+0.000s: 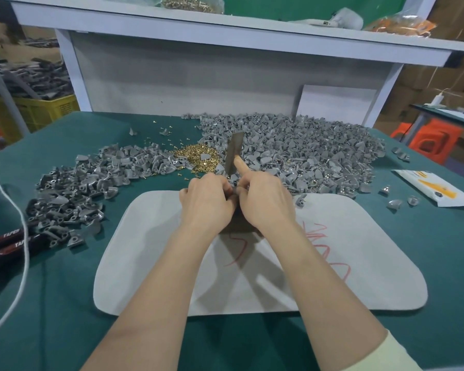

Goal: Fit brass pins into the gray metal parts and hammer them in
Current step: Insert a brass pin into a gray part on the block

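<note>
Gray metal part (234,193), pinched by my left hand (206,202) at the far edge of the mat (359,263), sits beside the flat metal bar (235,151) my right hand (265,203) grips; a crooked pin could bend when struck.

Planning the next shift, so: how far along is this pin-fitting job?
Done: cannot tell; the left pile of gray parts may be finished, but pins don't show there. In hand: the left hand grips one gray part over the mat while the right hand holds a flat metal bar. Left: the large right pile and a heap of brass pins, so plenty.
</note>
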Action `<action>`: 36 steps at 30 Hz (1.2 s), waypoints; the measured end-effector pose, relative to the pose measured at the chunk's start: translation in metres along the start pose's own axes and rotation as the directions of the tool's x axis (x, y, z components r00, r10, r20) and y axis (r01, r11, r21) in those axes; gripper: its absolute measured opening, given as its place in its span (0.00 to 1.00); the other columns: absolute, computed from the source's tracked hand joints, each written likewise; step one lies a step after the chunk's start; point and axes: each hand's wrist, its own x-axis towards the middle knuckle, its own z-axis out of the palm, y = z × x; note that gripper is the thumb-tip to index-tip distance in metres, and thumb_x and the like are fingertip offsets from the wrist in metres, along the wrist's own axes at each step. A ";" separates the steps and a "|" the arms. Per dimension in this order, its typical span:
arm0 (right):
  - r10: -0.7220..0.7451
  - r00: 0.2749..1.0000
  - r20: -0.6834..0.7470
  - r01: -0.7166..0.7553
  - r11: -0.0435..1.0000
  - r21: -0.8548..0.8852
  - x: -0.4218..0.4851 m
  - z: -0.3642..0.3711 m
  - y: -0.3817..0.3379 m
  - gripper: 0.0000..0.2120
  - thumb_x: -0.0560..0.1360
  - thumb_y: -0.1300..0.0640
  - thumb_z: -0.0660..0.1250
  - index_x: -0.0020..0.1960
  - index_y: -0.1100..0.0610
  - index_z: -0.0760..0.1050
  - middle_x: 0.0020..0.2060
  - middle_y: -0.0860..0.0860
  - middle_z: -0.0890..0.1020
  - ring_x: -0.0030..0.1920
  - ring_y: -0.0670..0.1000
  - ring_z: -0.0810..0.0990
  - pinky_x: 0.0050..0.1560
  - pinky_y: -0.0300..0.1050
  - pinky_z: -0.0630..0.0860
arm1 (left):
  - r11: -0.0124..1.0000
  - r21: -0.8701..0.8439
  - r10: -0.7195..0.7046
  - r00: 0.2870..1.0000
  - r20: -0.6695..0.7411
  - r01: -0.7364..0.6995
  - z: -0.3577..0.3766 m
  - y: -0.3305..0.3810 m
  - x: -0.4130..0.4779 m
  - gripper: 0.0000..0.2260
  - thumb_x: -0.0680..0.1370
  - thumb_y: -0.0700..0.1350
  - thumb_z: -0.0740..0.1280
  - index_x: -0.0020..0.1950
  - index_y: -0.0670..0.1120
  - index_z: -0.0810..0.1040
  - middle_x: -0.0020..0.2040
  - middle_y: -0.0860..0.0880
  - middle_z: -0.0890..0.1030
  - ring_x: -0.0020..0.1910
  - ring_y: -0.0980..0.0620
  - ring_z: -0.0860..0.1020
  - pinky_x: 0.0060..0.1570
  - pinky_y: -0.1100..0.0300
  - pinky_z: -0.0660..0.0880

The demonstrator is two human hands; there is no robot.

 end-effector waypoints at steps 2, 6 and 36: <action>-0.003 1.000 0.005 0.003 1.000 -0.004 -0.001 -0.001 0.000 0.10 0.77 0.54 0.62 0.56 0.46 0.76 0.51 0.53 0.79 0.51 0.58 0.79 0.43 0.44 0.67 | 1.000 0.003 0.004 1.000 -0.002 -0.004 0.000 0.000 0.000 0.05 0.76 0.48 0.66 0.47 0.50 0.80 0.49 0.49 0.80 0.55 0.43 0.73 0.53 0.52 0.66; -0.026 0.998 0.053 0.025 0.999 0.029 0.001 -0.003 0.003 0.09 0.77 0.54 0.62 0.55 0.47 0.78 0.51 0.53 0.80 0.51 0.58 0.79 0.45 0.45 0.72 | 1.000 0.010 0.002 1.000 0.006 -0.002 -0.001 0.000 0.000 0.04 0.76 0.49 0.66 0.46 0.50 0.80 0.49 0.49 0.80 0.56 0.43 0.74 0.54 0.52 0.66; -0.283 0.945 -0.163 0.313 0.929 0.198 -0.039 -0.049 0.022 0.22 0.77 0.57 0.61 0.65 0.36 0.70 0.59 0.33 0.77 0.59 0.42 0.78 0.60 0.45 0.74 | 0.997 0.012 -0.078 0.991 -0.110 0.080 -0.001 -0.005 0.002 0.06 0.76 0.46 0.67 0.43 0.46 0.81 0.49 0.47 0.80 0.56 0.42 0.74 0.53 0.54 0.64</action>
